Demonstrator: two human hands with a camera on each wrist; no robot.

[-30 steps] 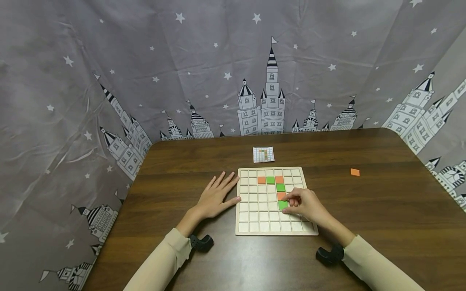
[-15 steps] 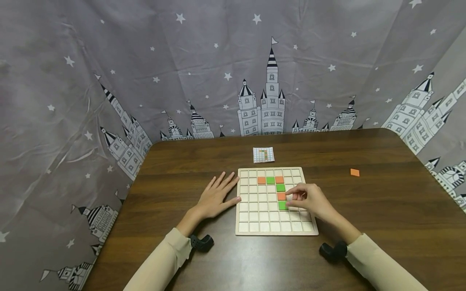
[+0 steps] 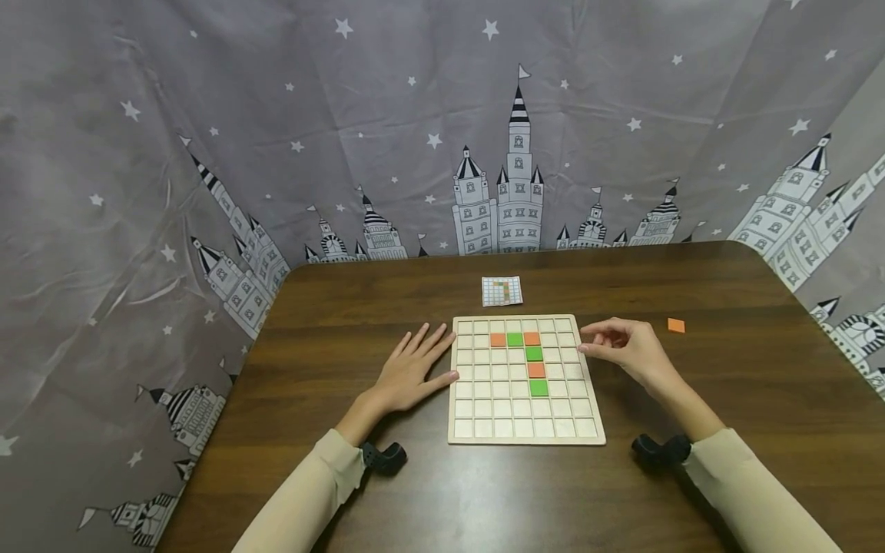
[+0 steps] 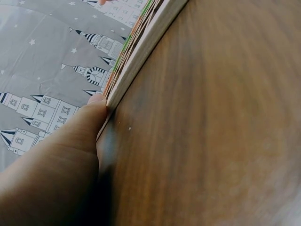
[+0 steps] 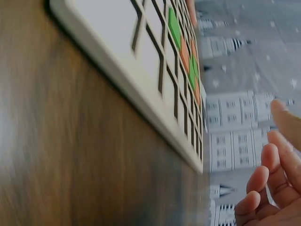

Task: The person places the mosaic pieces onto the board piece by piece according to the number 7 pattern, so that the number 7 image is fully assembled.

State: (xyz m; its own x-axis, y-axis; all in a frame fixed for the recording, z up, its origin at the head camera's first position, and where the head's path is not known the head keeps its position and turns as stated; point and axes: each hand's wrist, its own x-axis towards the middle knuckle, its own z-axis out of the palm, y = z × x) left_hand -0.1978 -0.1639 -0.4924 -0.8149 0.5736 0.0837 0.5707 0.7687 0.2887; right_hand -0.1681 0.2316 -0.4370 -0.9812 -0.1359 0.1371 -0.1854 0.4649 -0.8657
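A pale wooden grid board (image 3: 484, 409) lies on the table. Orange and green square tiles alternate in it: a short row across the upper part, then a column running down to a green tile (image 3: 539, 388). Spread flat on the table, my left hand (image 3: 409, 375) touches the board's left edge with its thumb and a fingertip. My right hand (image 3: 632, 352) hovers by the board's upper right edge, fingers loosely bent, thumb apart, holding nothing; the right wrist view shows its bare fingertips (image 5: 270, 155). One loose orange tile (image 3: 676, 326) lies to its right.
Behind the board lies a small printed card (image 3: 502, 291) with a coloured grid pattern. The brown wooden table (image 3: 332, 307) ends at a grey curtain (image 3: 387, 115) printed with castles and stars.
My right hand has left the lowest green tile and moved up and right, off the board. That tile stays in its cell. My left hand has stayed in place.
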